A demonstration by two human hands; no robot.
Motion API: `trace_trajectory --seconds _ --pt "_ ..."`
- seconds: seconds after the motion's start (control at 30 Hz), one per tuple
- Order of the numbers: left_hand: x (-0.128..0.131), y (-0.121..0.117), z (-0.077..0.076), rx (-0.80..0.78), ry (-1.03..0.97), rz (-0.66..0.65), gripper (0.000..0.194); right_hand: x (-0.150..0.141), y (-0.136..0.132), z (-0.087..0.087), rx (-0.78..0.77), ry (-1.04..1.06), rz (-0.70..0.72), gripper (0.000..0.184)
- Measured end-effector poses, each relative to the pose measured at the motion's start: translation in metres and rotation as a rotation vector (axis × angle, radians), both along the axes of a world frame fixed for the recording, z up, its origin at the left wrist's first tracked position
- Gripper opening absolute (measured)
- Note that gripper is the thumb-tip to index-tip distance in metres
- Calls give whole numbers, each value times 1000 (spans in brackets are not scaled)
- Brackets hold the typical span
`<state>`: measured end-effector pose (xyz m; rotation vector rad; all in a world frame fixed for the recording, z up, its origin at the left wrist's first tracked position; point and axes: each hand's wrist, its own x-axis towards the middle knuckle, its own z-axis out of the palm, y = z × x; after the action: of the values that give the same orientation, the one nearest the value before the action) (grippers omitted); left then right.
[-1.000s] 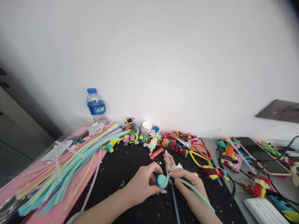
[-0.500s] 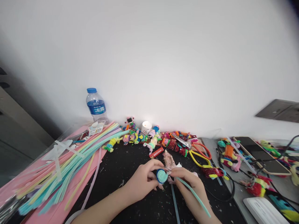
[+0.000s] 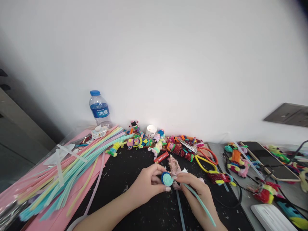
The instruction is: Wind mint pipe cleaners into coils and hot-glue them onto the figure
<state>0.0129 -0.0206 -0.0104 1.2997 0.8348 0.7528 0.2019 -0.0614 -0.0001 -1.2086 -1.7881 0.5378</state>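
My left hand (image 3: 144,187) is closed around a small coil of pipe cleaner (image 3: 167,179), thumb below and index finger above. The coil has a mint-green spiral face and a dark blue outer side. To its right, my right hand (image 3: 196,192) pinches the mint pipe cleaner strand (image 3: 201,202) close to the coil. The strand's free end trails down across the back of that hand. Just beyond my fingertips lies a crusted, pinkish pointed object (image 3: 174,165), partly hidden by the right hand.
Pipe cleaners (image 3: 79,166) in pastel colours spread over pink sheets at left, near a water bottle (image 3: 99,110). Along the wall sit several pipe-cleaner figures (image 3: 157,147), a white cup (image 3: 151,131) and scissors (image 3: 204,158). A phone (image 3: 269,160), cables and a white device (image 3: 271,218) lie at right.
The coil has turned and tilted slightly in my left fingers, which have shifted their hold. The strand's free end has drawn in a little towards the coil. My right hand stays nearly in place.
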Motion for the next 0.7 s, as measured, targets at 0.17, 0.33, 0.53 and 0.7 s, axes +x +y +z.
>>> trace_trajectory --seconds 0.17,0.33,0.53,0.7 --pt "0 1 -3 -35 2 -1 36 0 0 1 29 -15 1 16" --pt "0 1 -1 -85 -35 -39 41 0 0 2 62 -41 -1 18" --pt "0 1 0 -143 -104 -31 31 2 0 -1 88 -62 10 17" --pt "1 2 -1 -174 -84 -19 28 3 0 -2 103 -74 18 19"
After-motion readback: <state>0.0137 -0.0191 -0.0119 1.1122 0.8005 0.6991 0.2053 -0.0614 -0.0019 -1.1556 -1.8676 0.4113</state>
